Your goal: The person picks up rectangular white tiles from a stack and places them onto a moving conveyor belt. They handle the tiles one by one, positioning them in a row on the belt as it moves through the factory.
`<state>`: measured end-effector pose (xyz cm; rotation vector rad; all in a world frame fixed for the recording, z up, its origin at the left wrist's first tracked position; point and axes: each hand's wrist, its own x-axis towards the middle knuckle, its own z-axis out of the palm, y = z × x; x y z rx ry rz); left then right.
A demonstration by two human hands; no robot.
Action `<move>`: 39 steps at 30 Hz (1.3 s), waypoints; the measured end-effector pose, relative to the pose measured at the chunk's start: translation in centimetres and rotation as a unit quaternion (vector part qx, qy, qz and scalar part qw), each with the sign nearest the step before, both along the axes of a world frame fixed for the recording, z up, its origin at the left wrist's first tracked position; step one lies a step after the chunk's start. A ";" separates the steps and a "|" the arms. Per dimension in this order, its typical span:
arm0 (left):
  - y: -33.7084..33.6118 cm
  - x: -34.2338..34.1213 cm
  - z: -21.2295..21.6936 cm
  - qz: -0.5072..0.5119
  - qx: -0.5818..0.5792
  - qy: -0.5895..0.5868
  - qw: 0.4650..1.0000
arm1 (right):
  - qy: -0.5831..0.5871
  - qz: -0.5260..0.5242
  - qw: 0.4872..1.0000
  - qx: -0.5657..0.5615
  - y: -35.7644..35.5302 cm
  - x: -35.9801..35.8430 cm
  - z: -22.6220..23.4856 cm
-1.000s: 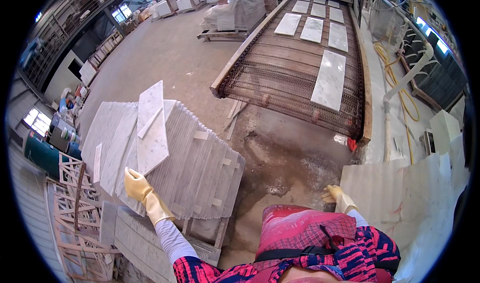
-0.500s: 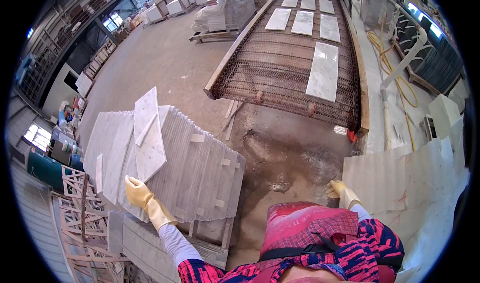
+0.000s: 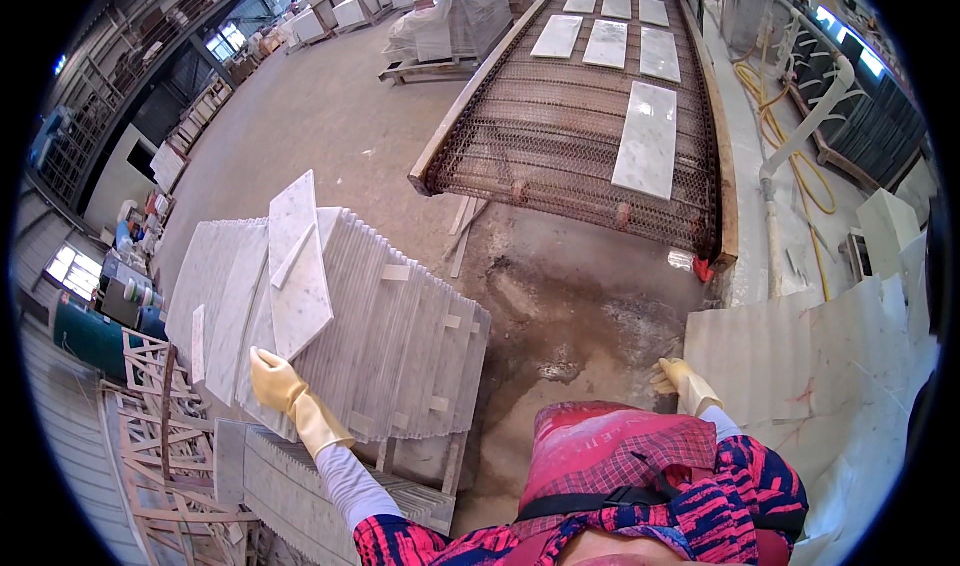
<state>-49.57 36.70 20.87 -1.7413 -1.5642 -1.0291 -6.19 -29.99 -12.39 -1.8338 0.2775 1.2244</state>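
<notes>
My left hand [image 3: 278, 382], in a yellow rubber glove, is closed at the lower corner of a pale marble slab [image 3: 298, 291]. Whether its fingers grip that corner or the stack beneath cannot be made out. The slab lies askew on a tilted stack of marble slabs [image 3: 400, 336], with a narrow strip [image 3: 291, 256] resting on it. Low at the right, my gloved right hand [image 3: 686, 384] hangs with its fingers apart and nothing in it, near a pale corrugated sheet [image 3: 750, 366].
Ahead, a mesh conveyor [image 3: 540, 156] carries a single marble slab [image 3: 646, 141] near its close end and several more farther off. Wooden slats [image 3: 463, 234] lie on the floor between stack and conveyor. A yellow hose [image 3: 775, 126] runs along the right; a wooden frame [image 3: 150, 436] stands left.
</notes>
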 end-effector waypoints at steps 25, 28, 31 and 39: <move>-0.5 0.1 0.4 0.007 -0.017 -0.011 1.000 | -0.007 -0.009 1.000 -0.005 -0.3 -0.7 0.0; -0.7 0.3 0.3 0.011 -0.027 -0.012 1.000 | -0.004 -0.015 1.000 -0.010 -0.4 -0.8 0.0; -0.6 0.1 0.3 0.007 -0.023 -0.011 1.000 | -0.005 -0.015 1.000 -0.013 -0.4 -0.8 0.0; -0.7 0.3 0.4 0.016 -0.032 -0.007 0.999 | -0.011 -0.006 1.000 -0.014 -0.1 -0.7 0.3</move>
